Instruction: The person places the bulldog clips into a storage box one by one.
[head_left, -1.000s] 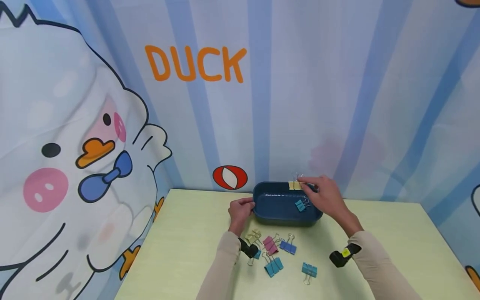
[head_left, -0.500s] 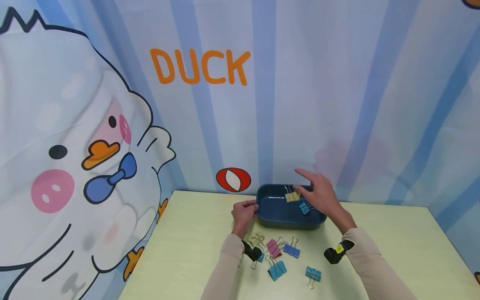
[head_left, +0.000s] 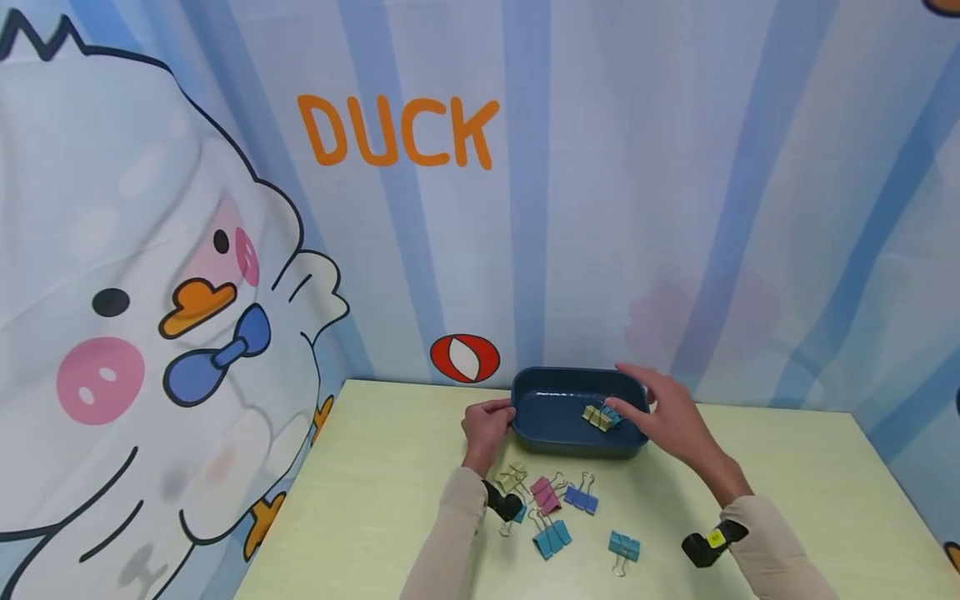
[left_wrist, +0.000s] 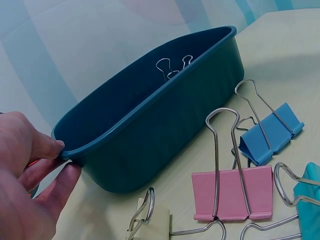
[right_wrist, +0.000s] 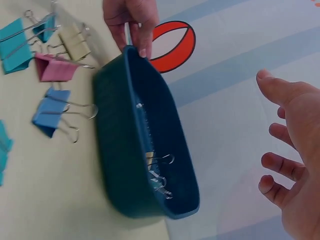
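Note:
A dark blue rectangular container [head_left: 577,448] stands at the back of the table. My left hand [head_left: 486,429] pinches its left rim between thumb and fingers, as the left wrist view also shows. Above the container's right end, my right hand [head_left: 667,412] holds nothing; in the right wrist view its thumb and fingers are spread apart. A yellow binder clip [head_left: 597,418] lies inside, against a teal binder clip [head_left: 615,414] that is partly covered by my right thumb in the head view.
In front of the container lie several binder clips: yellow [head_left: 512,477], pink [head_left: 546,495], blue [head_left: 582,499] and teal [head_left: 552,539]. Another teal clip [head_left: 624,546] lies further right. A printed curtain [head_left: 600,208] hangs right behind the table [head_left: 375,500].
My right hand let go of the yellow binder clip, which dropped into the container beside the teal one. That hand then shifted slightly right and lower. My left hand stayed on the rim.

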